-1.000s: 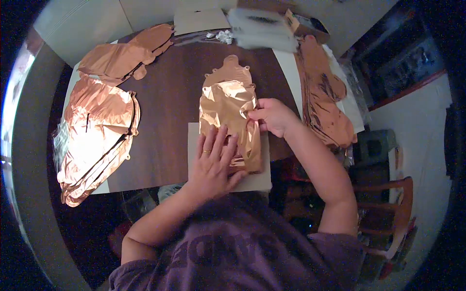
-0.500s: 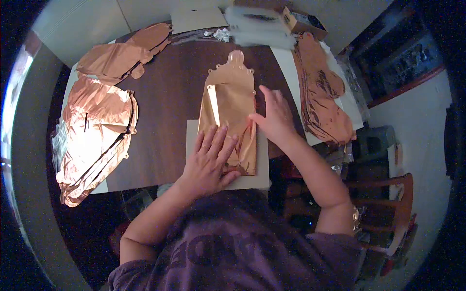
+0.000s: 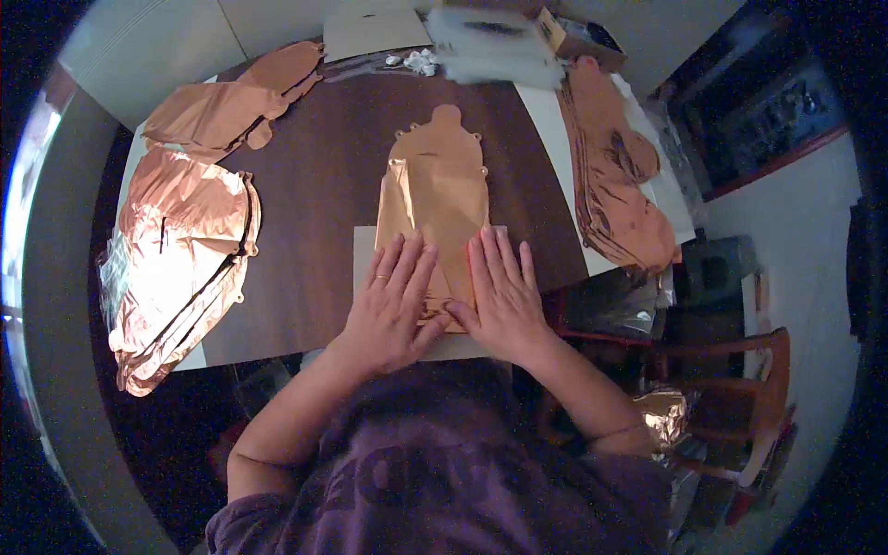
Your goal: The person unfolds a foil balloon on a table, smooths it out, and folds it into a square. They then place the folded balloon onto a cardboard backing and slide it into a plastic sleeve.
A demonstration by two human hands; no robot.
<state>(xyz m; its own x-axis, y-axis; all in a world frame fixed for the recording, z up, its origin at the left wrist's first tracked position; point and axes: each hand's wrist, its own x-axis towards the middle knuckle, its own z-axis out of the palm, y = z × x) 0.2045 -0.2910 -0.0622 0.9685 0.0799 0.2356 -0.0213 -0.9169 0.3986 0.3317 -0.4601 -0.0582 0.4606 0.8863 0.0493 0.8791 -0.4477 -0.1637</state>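
Folded foil sheet (image 3: 430, 203) pressed flat by left hand (image 3: 390, 301) and right hand (image 3: 504, 301), both open; white card (image 3: 364, 254) beneath sheet.

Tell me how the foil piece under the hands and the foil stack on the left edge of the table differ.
The foil piece under the hands lies fairly smooth and upright in view, while the foil stack on the left is more crumpled and slanted. The piece looks a dull gold; the stack shines coppery with a white glare. The piece is also narrower than the stack. Both are shiny foil with small tabs on their edges.
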